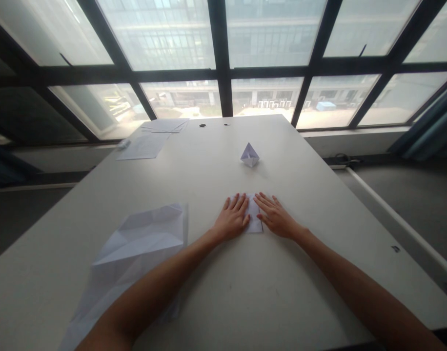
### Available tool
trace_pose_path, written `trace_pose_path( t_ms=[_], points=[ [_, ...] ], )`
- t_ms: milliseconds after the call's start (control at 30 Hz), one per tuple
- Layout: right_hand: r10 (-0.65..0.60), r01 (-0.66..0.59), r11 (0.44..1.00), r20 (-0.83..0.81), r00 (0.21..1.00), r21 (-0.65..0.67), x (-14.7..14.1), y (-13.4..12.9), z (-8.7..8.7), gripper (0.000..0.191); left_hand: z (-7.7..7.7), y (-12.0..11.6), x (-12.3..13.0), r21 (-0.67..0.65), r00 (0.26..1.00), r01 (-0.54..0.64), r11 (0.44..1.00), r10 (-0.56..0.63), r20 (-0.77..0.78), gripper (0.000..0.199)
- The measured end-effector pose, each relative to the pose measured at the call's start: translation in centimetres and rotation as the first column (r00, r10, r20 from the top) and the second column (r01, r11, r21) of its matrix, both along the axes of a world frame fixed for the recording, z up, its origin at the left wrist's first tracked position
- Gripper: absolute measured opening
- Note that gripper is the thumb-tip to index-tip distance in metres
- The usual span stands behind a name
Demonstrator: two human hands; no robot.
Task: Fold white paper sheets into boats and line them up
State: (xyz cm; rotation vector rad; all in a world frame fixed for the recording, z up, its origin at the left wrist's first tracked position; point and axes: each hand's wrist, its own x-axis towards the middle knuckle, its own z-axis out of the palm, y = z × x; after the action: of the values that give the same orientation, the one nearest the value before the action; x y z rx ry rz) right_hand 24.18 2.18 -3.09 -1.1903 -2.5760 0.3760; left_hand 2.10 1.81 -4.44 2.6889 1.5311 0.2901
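Observation:
A small folded sheet of white paper [253,223] lies flat on the white table, between and partly beneath my hands. My left hand [232,218] rests palm down over its left part, fingers stretched forward. From the right, my right hand [276,214] lies flat with its fingertips on the paper's right edge. The covered parts of the sheet are hidden. Beyond my hands stands a folded paper boat [250,156], upright with a pointed peak.
Large creased white sheets [139,248] lie to the left, partly under my left forearm. At the far left are more paper sheets [145,146] and a small crumpled clear item [124,144]. The white table [209,175] ends near tall windows [267,36].

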Motion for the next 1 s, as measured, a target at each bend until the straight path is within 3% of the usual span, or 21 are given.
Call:
trace_pose_path(
  t_ms=[200,367,433,600,867,933,1000],
  points=[
    [0.026,-0.026,1.0,0.02,0.999,0.01,-1.3,-0.1,-0.9,0.057,0.0,0.3,0.0,-0.034,0.999,-0.012,0.999,0.014,0.046,0.059],
    [0.037,-0.037,0.999,0.009,0.999,0.025,-0.9,-0.1,-0.7,0.056,-0.2,0.7,0.2,-0.015,0.968,-0.218,0.976,0.218,0.122,0.065],
    [0.034,-0.034,0.999,0.0,0.999,0.032,-0.8,0.0,-0.5,0.054,-0.4,0.8,0.2,-0.002,0.961,-0.245,0.969,0.243,0.132,0.066],
    [-0.009,0.012,0.999,-0.042,0.999,0.053,-0.6,0.3,-0.7,0.046,-0.5,0.8,0.0,0.021,0.954,-0.247,0.969,0.239,0.182,0.064],
    [-0.008,0.013,0.998,-0.078,0.997,0.066,-0.6,0.5,-1.1,0.044,0.8,0.6,-0.2,0.08,0.909,-0.196,0.977,0.151,0.389,0.058],
    [-0.003,0.009,0.998,-0.08,0.997,0.069,-0.5,0.6,-1.1,0.043,0.8,0.7,-0.1,0.05,0.865,-0.145,0.988,0.101,0.492,0.062],
    [-0.002,0.009,0.997,-0.085,0.996,0.077,-0.5,0.6,-1.1,0.041,0.7,1.0,0.0,-0.013,0.773,-0.109,0.994,0.093,0.627,0.07]
  ],
)
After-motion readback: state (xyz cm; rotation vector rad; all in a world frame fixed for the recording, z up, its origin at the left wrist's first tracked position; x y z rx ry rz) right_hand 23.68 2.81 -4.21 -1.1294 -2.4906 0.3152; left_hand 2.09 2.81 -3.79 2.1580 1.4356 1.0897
